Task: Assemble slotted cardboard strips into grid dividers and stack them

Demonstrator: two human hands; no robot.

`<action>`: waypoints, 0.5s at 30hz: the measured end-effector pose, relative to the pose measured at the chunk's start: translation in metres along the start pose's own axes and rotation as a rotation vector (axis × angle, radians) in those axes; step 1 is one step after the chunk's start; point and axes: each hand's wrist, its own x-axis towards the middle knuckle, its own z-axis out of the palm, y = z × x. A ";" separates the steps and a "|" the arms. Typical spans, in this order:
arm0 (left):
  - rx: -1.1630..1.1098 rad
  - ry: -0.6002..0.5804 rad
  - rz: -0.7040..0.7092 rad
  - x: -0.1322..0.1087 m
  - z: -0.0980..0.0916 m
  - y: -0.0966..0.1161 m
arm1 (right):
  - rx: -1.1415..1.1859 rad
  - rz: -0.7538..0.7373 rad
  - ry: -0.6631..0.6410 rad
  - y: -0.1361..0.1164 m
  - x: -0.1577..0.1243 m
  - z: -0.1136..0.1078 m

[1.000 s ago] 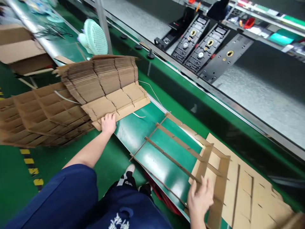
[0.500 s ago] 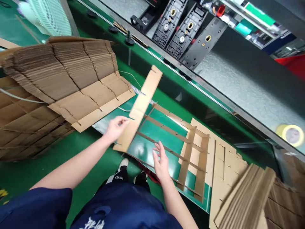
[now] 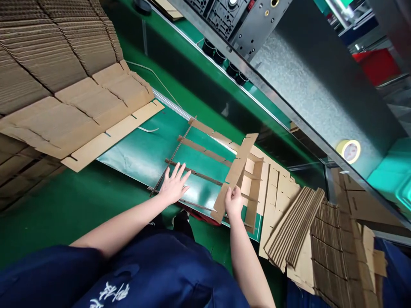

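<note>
My right hand grips the near end of a slotted cardboard strip, which lies across the long strips of a cardboard divider grid. Part of the grid is hidden behind that strip. With fingers spread, my left hand rests by the grid's left end, over one of its long strips and near the cross strip there. It holds nothing. Under the grid is the green tabletop.
A tall stack of slotted cardboard stands at left, a loose strip along its edge. More strips are piled at right. Above the back of the table runs a metal shelf with black parts and a tape roll.
The cardboard strip has gone from the grid's left side to its right part and is now in my right hand. My left hand has let go and spread out. The view has shifted.
</note>
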 end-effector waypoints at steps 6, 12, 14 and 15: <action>0.043 -0.037 0.012 0.002 0.004 0.001 | -0.182 -0.031 -0.086 -0.010 0.005 0.015; 0.027 -0.072 0.004 0.003 0.001 0.000 | -0.256 -0.033 -0.158 -0.025 0.005 0.015; 0.026 -0.081 0.004 0.003 0.001 0.001 | -0.267 -0.015 -0.157 -0.033 0.001 0.018; 0.024 -0.083 0.004 0.004 0.000 0.001 | -0.278 -0.003 -0.156 -0.036 -0.001 0.020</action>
